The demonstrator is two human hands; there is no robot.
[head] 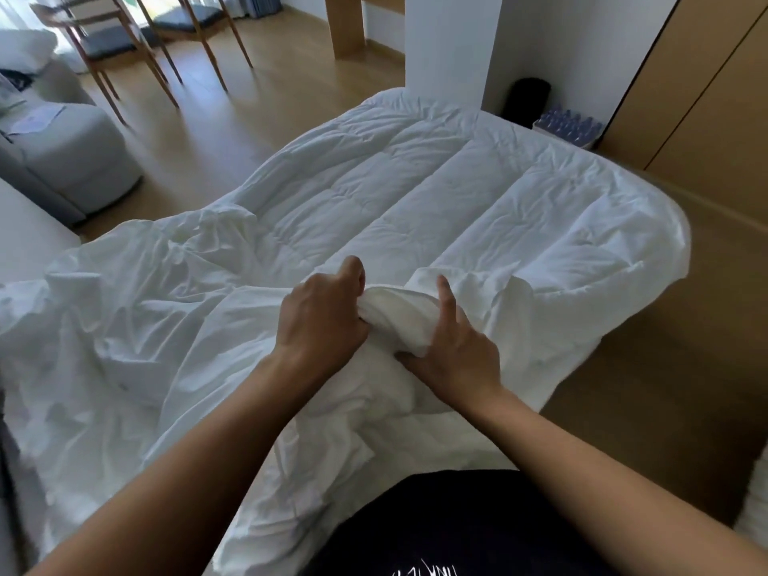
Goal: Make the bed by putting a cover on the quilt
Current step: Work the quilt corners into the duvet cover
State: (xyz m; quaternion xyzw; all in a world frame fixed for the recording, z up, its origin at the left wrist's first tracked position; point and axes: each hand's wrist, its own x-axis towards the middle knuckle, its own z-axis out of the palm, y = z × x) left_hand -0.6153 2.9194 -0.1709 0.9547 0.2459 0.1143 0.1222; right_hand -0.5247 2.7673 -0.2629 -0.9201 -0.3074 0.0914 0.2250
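A white stitched quilt (436,193) lies spread over the bed, reaching to its far end. A thin, creased white cover (137,326) is heaped over the near left part. At the near middle a bunched corner of white fabric (395,313) sticks up between my hands. My left hand (322,318) grips this corner from the left, fingers curled into the cloth. My right hand (453,342) holds it from the right, thumb underneath and index finger stretched up along the fabric. Whether the corner belongs to the quilt or the cover cannot be told.
Wooden floor (232,130) surrounds the bed. A grey sofa (62,151) stands at the left, two wooden chairs (124,47) behind it. At the far right are a white pillar (449,47), a black bin (530,99), packed water bottles (567,126) and wooden wardrobe doors (706,89).
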